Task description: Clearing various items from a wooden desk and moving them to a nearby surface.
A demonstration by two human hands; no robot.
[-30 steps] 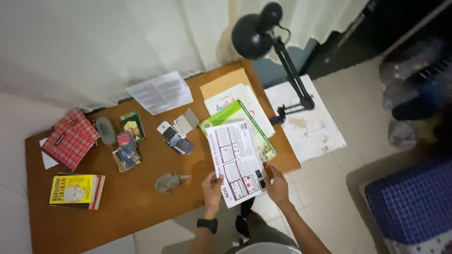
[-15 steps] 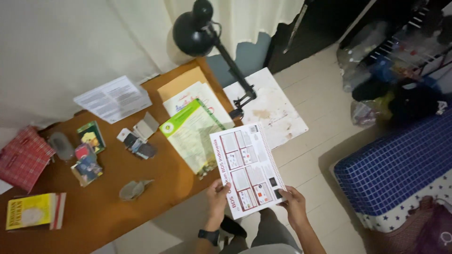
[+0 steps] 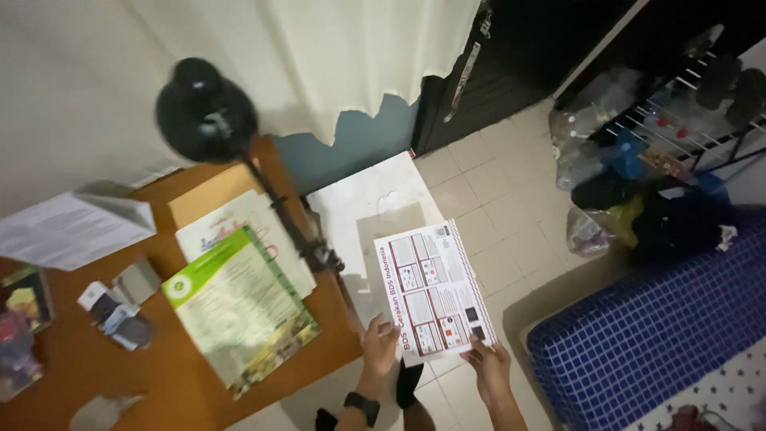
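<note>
Printed sheet [image 3: 435,289] now off the surface [image 3: 96,375], carried out past its right edge over the floor tiles. My left hand [image 3: 380,345] and right hand [image 3: 488,365] each clamp its bottom edge. Green booklet [image 3: 239,311] left behind beside the lamp [image 3: 206,112].

Home bedroom: desk [image 3: 64,375], lamp [image 3: 206,112], bed [image 3: 638,351].

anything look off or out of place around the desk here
A few things. The green-edged booklet lies askew, its lower corner hanging past the wooden desk edge. Behind the black desk lamp, the curtain has a ragged, torn-looking hem. The left hand and right hand hold a printed sheet out over the floor.
</note>
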